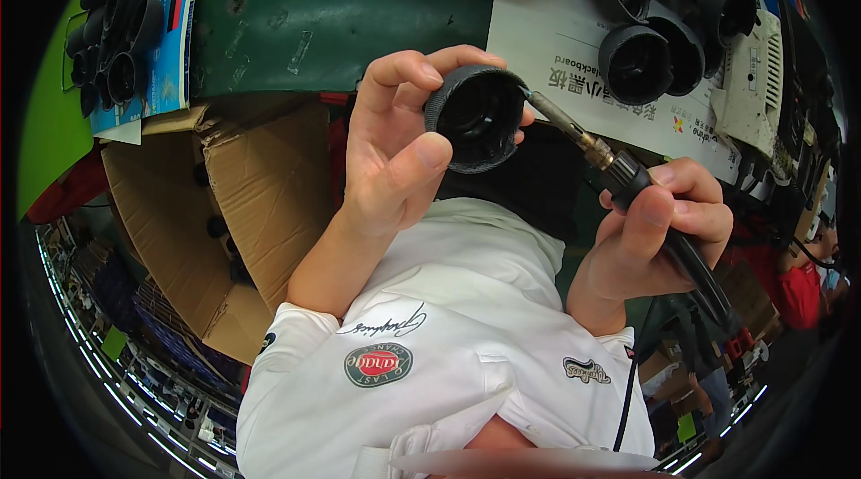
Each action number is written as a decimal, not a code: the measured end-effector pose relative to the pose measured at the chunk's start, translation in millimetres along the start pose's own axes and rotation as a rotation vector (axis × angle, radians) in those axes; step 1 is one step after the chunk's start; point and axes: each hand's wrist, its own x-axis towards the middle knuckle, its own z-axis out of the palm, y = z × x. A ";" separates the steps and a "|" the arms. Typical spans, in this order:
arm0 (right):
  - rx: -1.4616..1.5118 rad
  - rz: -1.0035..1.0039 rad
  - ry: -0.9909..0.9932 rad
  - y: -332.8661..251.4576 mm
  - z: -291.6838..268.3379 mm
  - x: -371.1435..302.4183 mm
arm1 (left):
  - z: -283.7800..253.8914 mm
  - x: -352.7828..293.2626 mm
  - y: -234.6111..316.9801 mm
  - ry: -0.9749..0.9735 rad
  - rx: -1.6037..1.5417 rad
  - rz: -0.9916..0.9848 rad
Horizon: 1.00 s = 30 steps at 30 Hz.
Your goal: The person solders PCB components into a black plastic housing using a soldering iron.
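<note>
Fingers of the left hand [386, 161] clamp the wall of a hollow, round, black, textured cup-shaped piece [466, 125] near the dark green tabletop's edge [341, 13], while those of the right hand [659, 223] grip a slim black-handled, metal-barrelled soldering iron [625, 176], its tip at the piece's rim.

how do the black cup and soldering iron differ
The black cup is round and hollow; the soldering iron is long and slim. The left hand holds the black cup, the right hand the soldering iron. Both show black surfaces.
</note>
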 end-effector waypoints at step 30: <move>-0.068 -0.118 -0.067 0.9 0.9 0.5 | 0.6 1.0 3.5 -0.016 -0.044 0.015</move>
